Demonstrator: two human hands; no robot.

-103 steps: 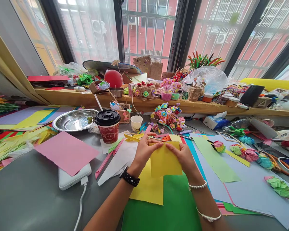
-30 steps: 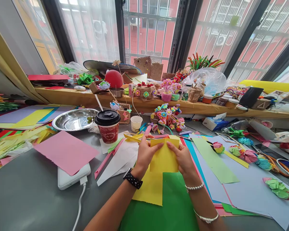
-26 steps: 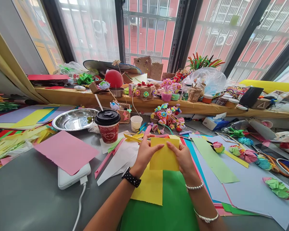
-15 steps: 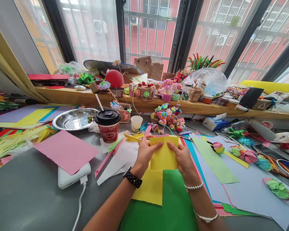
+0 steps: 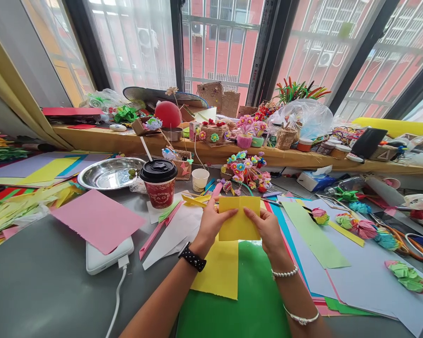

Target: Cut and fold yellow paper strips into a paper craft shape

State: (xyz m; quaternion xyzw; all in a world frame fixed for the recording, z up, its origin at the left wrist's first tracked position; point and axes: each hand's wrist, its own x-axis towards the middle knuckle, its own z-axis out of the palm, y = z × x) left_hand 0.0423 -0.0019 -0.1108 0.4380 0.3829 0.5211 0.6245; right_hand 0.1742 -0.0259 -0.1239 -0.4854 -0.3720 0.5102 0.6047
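Between my two hands is a small sheet of yellow paper (image 5: 238,225) with a crease down its middle, raised above the table. My left hand (image 5: 213,223) grips its left side, thumb on the near face and fingers behind. On the right side, my right hand (image 5: 268,227) pinches it the same way, its thumb close to the crease. Beneath them, a larger piece of yellow paper (image 5: 216,277) with a ragged lower edge lies on a green sheet (image 5: 232,314). The fingers behind the held paper are mostly hidden.
Left stand a lidded coffee cup (image 5: 158,190), a metal dish (image 5: 102,173) and pink paper (image 5: 98,218) over a white power bank (image 5: 107,260). Coloured sheets (image 5: 338,277) and crumpled paper flowers (image 5: 366,229) spread rightward. A paper cup (image 5: 199,179) and crafted flowers (image 5: 246,171) stand behind.
The held yellow paper has tilted and risen slightly, so its lower edge sits higher. Both hands keep their grip, and the left wrist has shifted slightly left.
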